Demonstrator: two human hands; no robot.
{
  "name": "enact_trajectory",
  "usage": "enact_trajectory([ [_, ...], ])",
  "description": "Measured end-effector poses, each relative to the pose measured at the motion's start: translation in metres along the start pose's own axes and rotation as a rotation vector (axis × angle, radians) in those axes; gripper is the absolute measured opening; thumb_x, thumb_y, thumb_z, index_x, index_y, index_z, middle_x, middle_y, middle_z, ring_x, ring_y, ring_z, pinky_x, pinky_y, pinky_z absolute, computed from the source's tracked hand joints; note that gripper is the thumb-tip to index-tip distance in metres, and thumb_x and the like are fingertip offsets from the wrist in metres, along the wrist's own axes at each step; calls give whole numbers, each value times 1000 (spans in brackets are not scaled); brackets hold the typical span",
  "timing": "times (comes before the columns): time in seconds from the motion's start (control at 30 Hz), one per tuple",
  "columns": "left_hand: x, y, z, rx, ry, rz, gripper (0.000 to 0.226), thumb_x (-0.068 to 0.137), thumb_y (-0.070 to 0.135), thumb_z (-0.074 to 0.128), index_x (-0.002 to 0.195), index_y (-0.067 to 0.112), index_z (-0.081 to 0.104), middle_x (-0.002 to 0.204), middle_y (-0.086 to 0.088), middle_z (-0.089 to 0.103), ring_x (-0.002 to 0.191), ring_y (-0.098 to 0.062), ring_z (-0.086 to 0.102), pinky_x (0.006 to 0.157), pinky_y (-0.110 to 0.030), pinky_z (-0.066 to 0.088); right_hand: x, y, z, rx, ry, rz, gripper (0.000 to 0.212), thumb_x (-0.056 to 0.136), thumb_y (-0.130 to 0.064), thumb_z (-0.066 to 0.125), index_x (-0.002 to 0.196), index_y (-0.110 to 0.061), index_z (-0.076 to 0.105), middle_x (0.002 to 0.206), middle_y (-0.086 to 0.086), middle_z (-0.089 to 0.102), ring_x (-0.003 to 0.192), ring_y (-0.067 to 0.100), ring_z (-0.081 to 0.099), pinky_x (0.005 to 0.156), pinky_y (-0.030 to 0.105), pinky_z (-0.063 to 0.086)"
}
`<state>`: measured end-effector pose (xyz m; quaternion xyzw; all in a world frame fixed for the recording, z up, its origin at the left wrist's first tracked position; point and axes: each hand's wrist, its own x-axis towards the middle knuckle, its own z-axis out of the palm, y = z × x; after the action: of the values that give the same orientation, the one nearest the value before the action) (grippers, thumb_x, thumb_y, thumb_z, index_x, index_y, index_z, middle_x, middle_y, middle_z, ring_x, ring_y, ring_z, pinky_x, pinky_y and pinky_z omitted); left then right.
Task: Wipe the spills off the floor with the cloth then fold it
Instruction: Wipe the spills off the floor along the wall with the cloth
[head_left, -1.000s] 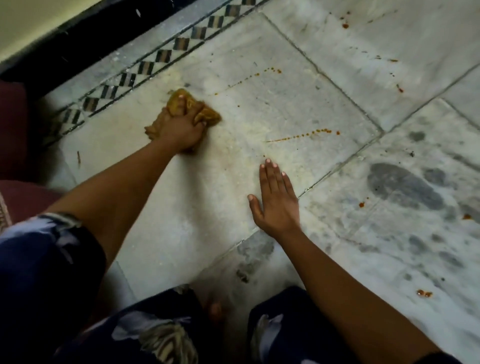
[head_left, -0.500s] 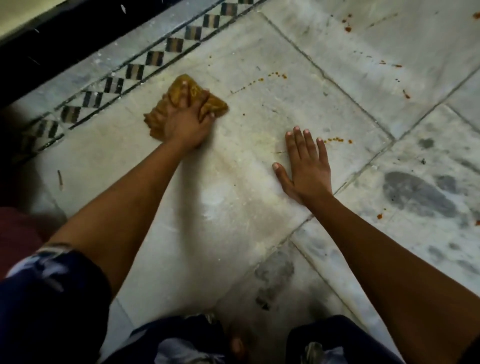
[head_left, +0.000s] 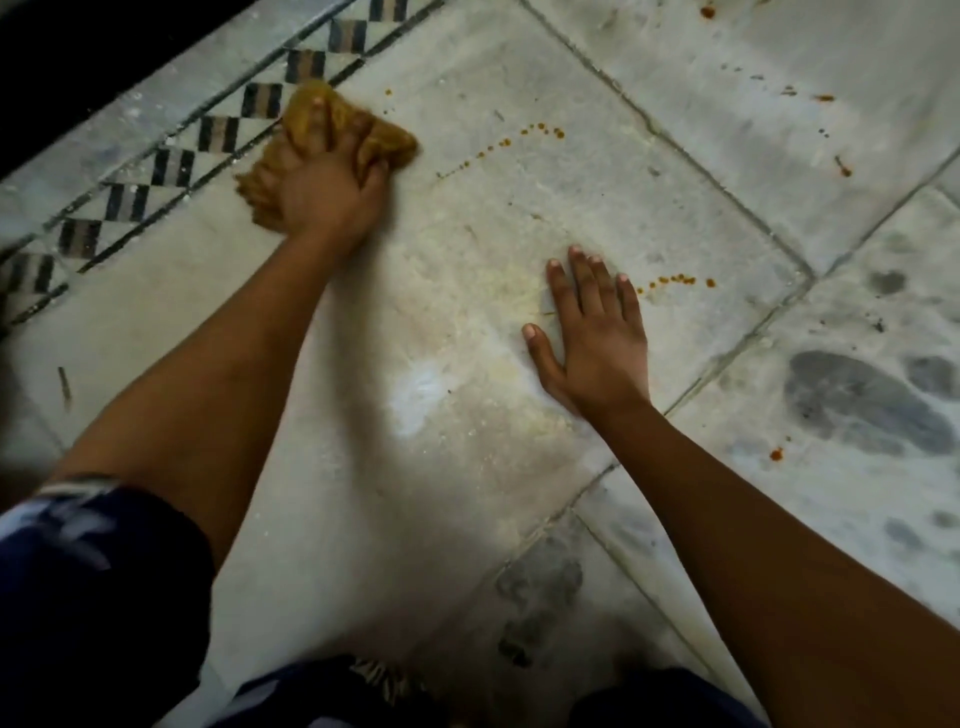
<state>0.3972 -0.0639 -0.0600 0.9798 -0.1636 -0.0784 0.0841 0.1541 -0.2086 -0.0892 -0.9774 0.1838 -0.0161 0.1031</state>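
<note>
Head view: left hand (head_left: 324, 195), fingers curled, grips the bunched yellow cloth (head_left: 387, 143) against the floor's (head_left: 363, 467) patterned border (head_left: 171, 166); right hand (head_left: 597, 332) lies flat, fingers straight, beside what look like orange sauce drops (head_left: 675, 280).

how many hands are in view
2. The left hand grips the cloth near the patterned border; the right hand lies flat on the floor by an orange spill trail.

Left hand (head_left: 327, 197) grips cloth (head_left: 384, 143); right hand (head_left: 597, 338) flat on floor (head_left: 467, 467).
</note>
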Motion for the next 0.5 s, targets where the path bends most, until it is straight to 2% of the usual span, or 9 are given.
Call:
enact_trajectory([
  [0.13, -27, 42, 16, 66, -57, 266, 58, 92, 58, 31, 146, 43, 19, 160, -2, 5, 142, -45, 3, 111, -61, 2, -1, -1, 0, 5, 13, 8, 68, 91, -51, 26, 146, -12, 30, 153, 13, 26, 142, 29, 24, 116, 44, 14],
  [0.2, -57, 33, 19, 126, -83, 447, 61, 87, 62, 25, 145, 47, 17, 160, 1, 6, 142, -42, 6, 110, -59, 4, -3, -1, 4, 16, 19, 12, 68, 91, -51, 27, 146, -12, 31, 153, 13, 27, 141, 28, 24, 116, 44, 15],
  [0.27, -66, 6, 14, 190, -88, 521, 63, 84, 65, 20, 144, 48, 17, 160, 1, 9, 143, -39, 10, 110, -57, 10, -3, -2, 5, 20, 19, 13, 68, 91, -50, 27, 147, -12, 29, 153, 13, 26, 142, 28, 23, 116, 44, 14],
  [0.33, -44, -16, 6, 208, -52, 404, 63, 85, 65, 21, 145, 46, 19, 159, -1, 10, 143, -39, 11, 110, -59, 10, 1, -3, 4, 15, 12, 17, 68, 91, -51, 26, 147, -13, 27, 154, 13, 24, 143, 28, 21, 117, 44, 13],
  [0.4, -10, -21, -2, 135, -20, 174, 60, 88, 62, 29, 145, 43, 23, 160, -1, 8, 143, -39, 7, 111, -61, 6, 4, -5, 1, 5, 5, 12, 68, 91, -51, 25, 148, -13, 26, 155, 12, 23, 143, 27, 20, 117, 43, 11],
  [0.5, 27, 23, -9, -2, -38, -17, 57, 92, 57, 35, 145, 39, 26, 160, -4, 7, 143, -42, 5, 112, -60, 5, 4, -5, 1, -8, -11, 11, 68, 91, -50, 24, 148, -13, 24, 155, 11, 21, 143, 26, 19, 117, 42, 9],
])
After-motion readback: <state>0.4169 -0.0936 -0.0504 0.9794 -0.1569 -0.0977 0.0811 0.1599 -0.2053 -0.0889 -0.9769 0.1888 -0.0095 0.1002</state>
